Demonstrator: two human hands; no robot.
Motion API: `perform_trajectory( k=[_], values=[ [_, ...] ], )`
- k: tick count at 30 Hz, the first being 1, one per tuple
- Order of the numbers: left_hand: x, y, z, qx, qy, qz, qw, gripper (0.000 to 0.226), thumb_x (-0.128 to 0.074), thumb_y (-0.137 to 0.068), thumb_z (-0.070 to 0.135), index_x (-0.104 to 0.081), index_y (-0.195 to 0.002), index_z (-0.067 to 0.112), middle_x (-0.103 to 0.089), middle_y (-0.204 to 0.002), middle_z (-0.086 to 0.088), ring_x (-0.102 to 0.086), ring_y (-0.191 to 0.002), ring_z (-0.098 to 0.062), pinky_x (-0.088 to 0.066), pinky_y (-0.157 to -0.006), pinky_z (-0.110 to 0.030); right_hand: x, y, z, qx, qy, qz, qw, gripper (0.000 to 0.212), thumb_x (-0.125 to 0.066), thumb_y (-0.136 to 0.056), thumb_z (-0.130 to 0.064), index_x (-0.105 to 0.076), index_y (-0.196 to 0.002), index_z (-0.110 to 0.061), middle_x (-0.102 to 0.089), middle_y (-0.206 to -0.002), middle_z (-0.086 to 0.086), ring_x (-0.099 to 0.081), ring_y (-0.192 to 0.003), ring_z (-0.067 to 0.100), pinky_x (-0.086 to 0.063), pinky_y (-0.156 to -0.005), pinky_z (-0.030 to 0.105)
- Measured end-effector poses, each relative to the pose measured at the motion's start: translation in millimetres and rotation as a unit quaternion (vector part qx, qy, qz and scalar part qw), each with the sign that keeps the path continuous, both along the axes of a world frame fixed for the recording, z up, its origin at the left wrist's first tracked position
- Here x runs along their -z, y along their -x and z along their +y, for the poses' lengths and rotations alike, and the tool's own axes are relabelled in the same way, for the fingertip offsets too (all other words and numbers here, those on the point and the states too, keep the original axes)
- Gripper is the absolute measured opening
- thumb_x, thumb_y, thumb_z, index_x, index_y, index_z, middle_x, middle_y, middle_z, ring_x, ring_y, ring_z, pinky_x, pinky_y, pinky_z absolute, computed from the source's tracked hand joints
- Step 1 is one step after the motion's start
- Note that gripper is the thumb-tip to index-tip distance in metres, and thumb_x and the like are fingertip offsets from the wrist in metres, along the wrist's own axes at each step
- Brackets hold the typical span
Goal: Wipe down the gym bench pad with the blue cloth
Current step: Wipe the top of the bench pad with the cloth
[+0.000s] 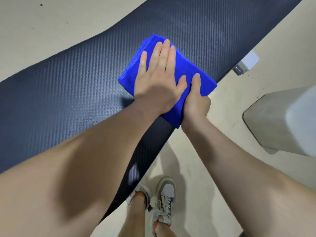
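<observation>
The black gym bench pad (68,86) with a carbon-weave texture runs diagonally from lower left to upper right. A folded blue cloth (185,69) lies on its near edge, partly draped over the side. My left hand (157,77) lies flat on the cloth, palm down with fingers together and extended. My right hand (195,101) grips the cloth's near edge at the pad's side, thumb on top and fingers hidden beneath.
The floor (213,151) is pale beige. A white bench frame foot (248,63) shows under the pad at the right. A grey and white object (282,120) sits at the right edge. My feet in grey sneakers (162,197) stand beside the pad.
</observation>
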State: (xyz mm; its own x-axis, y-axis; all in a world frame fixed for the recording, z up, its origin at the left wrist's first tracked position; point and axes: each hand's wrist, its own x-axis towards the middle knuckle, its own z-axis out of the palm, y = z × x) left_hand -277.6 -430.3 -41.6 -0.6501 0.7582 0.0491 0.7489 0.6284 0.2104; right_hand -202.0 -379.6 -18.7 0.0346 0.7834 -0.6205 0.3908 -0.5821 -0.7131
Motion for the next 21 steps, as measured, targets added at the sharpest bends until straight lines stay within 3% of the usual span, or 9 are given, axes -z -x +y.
perform_trajectory(
  k=[4, 7, 11, 13, 15, 17, 19, 21],
  values=[
    [-4, -3, -27, -0.003, -0.009, 0.011, 1.0, 0.069, -0.029, -0.092, 0.047, -0.029, -0.148, 0.006, -0.027, -0.156, -0.008, -0.023, -0.144, -0.02, -0.013, -0.117, -0.045, 2, -3, -24, -0.008, -0.031, -0.004, 0.999, 0.05, -0.06, -0.084, -0.057, -0.065, -0.107, -0.012, -0.073, -0.097, -0.004, -0.068, -0.083, 0.011, -0.053, -0.07, 0.025],
    [-11, -8, -66, -0.004, 0.027, -0.006, 1.0, 0.07, -0.031, -0.091, 0.047, -0.028, -0.148, 0.008, -0.025, -0.157, -0.007, -0.021, -0.145, -0.019, -0.014, -0.118, -0.046, 4, -10, -57, -0.033, -0.063, -0.019, 0.997, 0.058, -0.061, -0.083, -0.054, -0.058, -0.113, -0.004, -0.071, -0.103, 0.005, -0.065, -0.083, 0.013, -0.055, -0.075, 0.029],
    [-24, -27, -158, -0.024, 0.088, -0.045, 0.995, 0.075, -0.032, -0.089, 0.05, -0.02, -0.151, 0.01, -0.016, -0.16, -0.005, -0.011, -0.147, -0.018, -0.012, -0.118, -0.047, -3, -36, -146, -0.069, -0.051, -0.056, 0.995, 0.061, -0.066, -0.082, -0.051, -0.044, -0.128, -0.018, -0.061, -0.11, -0.012, -0.059, -0.093, 0.005, -0.045, -0.078, 0.013],
    [-28, -44, -204, -0.06, 0.118, -0.068, 0.989, 0.075, -0.031, -0.088, 0.05, -0.019, -0.151, 0.01, -0.013, -0.16, -0.003, -0.01, -0.147, -0.017, -0.011, -0.118, -0.047, -2, -49, -191, -0.087, -0.029, -0.058, 0.994, 0.077, -0.067, -0.075, -0.058, -0.036, -0.137, -0.024, -0.058, -0.125, -0.009, -0.059, -0.108, 0.007, -0.047, -0.094, 0.026],
    [-30, -58, -238, -0.08, 0.149, -0.062, 0.984, 0.075, -0.031, -0.088, 0.049, -0.022, -0.15, 0.009, -0.015, -0.159, -0.004, -0.013, -0.147, -0.019, -0.013, -0.118, -0.047, -6, -56, -221, -0.098, -0.009, -0.033, 0.995, 0.089, -0.068, -0.07, -0.06, -0.028, -0.143, -0.028, -0.053, -0.135, -0.007, -0.055, -0.119, 0.009, -0.047, -0.1, 0.034],
    [-29, -62, -251, -0.08, 0.161, -0.06, 0.982, 0.075, -0.031, -0.088, 0.048, -0.023, -0.149, 0.006, -0.018, -0.158, -0.007, -0.017, -0.146, -0.021, -0.013, -0.117, -0.047, -7, -62, -228, -0.114, -0.001, -0.017, 0.993, 0.092, -0.07, -0.073, -0.053, -0.023, -0.147, -0.025, -0.048, -0.14, -0.004, -0.053, -0.12, 0.008, -0.045, -0.1, 0.021],
    [-29, -62, -251, -0.078, 0.163, -0.055, 0.982, 0.077, -0.032, -0.086, 0.049, -0.025, -0.149, 0.005, -0.021, -0.158, -0.009, -0.019, -0.145, -0.024, -0.014, -0.117, -0.048, -8, -67, -223, -0.138, 0.021, -0.009, 0.99, 0.085, -0.071, -0.08, -0.041, -0.024, -0.147, -0.017, -0.046, -0.139, -0.002, -0.052, -0.116, 0.008, -0.04, -0.089, 0.003],
    [-29, -61, -239, -0.08, 0.156, -0.05, 0.983, 0.078, -0.032, -0.085, 0.049, -0.024, -0.149, 0.004, -0.022, -0.157, -0.01, -0.019, -0.145, -0.024, -0.015, -0.116, -0.049, -7, -69, -207, -0.15, 0.053, -0.003, 0.987, 0.07, -0.07, -0.083, -0.039, -0.034, -0.136, -0.011, -0.054, -0.129, 0.001, -0.057, -0.108, 0.011, -0.044, -0.082, 0.006]
  ],
)
